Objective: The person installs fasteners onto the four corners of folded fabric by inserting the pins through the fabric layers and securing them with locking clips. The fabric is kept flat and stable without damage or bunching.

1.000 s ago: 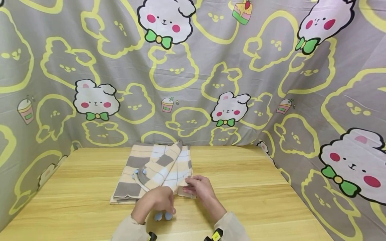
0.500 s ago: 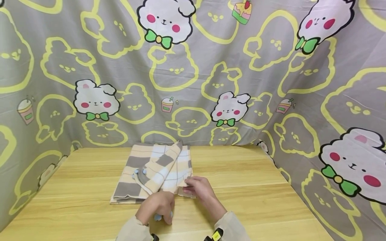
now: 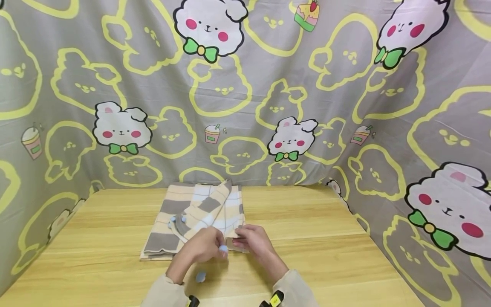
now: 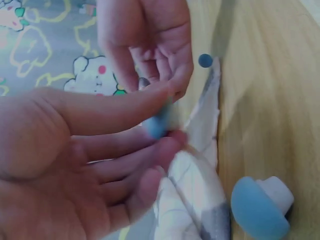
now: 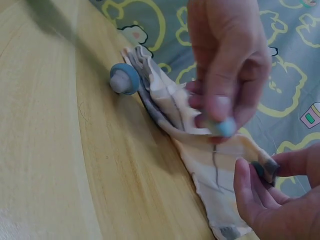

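Note:
A folded cloth (image 3: 192,215) with grey, beige and white stripes lies on the wooden table (image 3: 307,238). My left hand (image 3: 219,249) pinches a small blue snap piece (image 3: 223,250) between thumb and fingertips, right at the cloth's near edge; the left wrist view shows the blue piece (image 4: 157,125) blurred in that pinch. My right hand (image 3: 238,238) pinches the near right corner of the cloth (image 5: 200,130) and lifts it slightly. A second blue mushroom-shaped piece (image 3: 200,277) lies loose on the table (image 4: 260,202), beside the cloth edge (image 5: 124,78).
Two more small blue pieces (image 3: 177,220) sit on the cloth's upper fold. Printed bunny fabric (image 3: 245,98) walls in the table at the back and on both sides. Bare wood lies left and right of the cloth.
My left hand has picked one blue piece up from the table and brought it forward to the cloth's near edge. The other piece stays on the table. The right hand has held still.

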Available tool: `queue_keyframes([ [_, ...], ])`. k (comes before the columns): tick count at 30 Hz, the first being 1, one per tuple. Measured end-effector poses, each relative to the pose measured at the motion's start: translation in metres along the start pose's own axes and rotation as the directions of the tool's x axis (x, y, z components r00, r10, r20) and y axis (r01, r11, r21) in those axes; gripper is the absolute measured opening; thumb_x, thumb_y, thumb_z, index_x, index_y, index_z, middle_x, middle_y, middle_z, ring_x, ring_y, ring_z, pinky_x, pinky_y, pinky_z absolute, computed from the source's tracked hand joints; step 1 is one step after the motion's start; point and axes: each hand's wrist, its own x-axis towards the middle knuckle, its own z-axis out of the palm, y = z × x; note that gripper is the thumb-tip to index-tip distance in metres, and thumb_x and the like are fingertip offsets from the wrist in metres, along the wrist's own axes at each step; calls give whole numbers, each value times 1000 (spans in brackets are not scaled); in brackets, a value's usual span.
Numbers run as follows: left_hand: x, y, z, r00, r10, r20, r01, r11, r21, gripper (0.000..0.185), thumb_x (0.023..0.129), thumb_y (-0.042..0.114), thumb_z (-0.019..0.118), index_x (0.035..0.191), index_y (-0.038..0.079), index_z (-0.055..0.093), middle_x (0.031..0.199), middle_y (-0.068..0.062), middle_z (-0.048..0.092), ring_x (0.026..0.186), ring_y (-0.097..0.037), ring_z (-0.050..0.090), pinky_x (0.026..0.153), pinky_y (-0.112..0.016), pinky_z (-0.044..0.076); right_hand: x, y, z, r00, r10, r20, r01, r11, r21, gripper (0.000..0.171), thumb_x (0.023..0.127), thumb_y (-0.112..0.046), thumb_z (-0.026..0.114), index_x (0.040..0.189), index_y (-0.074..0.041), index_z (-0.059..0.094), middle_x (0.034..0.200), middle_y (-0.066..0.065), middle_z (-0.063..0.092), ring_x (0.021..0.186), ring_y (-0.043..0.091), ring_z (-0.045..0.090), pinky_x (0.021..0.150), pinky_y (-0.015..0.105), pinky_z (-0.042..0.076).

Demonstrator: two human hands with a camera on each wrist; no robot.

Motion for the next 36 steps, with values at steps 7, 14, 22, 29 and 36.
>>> queue_keyframes([
  [7, 9, 0, 1, 967, -41, -253, 13, 994, -111, 22, 84, 8, 80, 103, 3, 70, 85, -5, 71, 78, -16, 66, 68, -33, 54, -1, -2, 0, 1000, -8, -3, 8, 1000, -12, 26, 95, -4, 63, 110, 16, 60, 89, 11, 69, 78, 15, 70, 74, 26, 60],
  [14, 16, -3, 8, 914, -99, -393, 18, 979, -203, 13, 94, 14, 72, 106, 9, 70, 96, -6, 76, 90, -22, 72, 80, -42, 57, 0, -2, 1, 1000, -25, 14, 25, 999, -29, 28, 94, -4, 63, 111, 17, 61, 91, 8, 67, 79, 14, 70, 74, 25, 60],
  [22, 21, -15, 15, 906, -84, -414, -22, 969, -245, 19, 99, 10, 64, 114, 4, 74, 100, -11, 77, 84, -20, 72, 73, -36, 56, 1, 0, 0, 1000, -25, 14, 26, 997, -67, 35, 95, -8, 64, 119, 17, 61, 96, 10, 70, 78, 13, 70, 74, 28, 60],
  [29, 23, -17, 20, 915, -87, -394, -23, 963, -267, 21, 99, 7, 62, 117, 3, 73, 99, -12, 78, 79, -21, 73, 69, -33, 54, 1, 0, 1, 999, -28, 16, 29, 998, -48, 28, 96, -9, 64, 113, 14, 61, 88, 9, 71, 72, 13, 71, 72, 29, 61],
  [36, 23, -14, 23, 913, -90, -397, -18, 965, -260, 20, 100, 10, 61, 116, 6, 73, 90, -11, 78, 75, -19, 72, 65, -32, 53, 2, 0, 1, 999, -38, 17, 39, 998, -39, 23, 94, -7, 65, 106, 12, 64, 84, 9, 72, 70, 11, 70, 70, 26, 60],
])
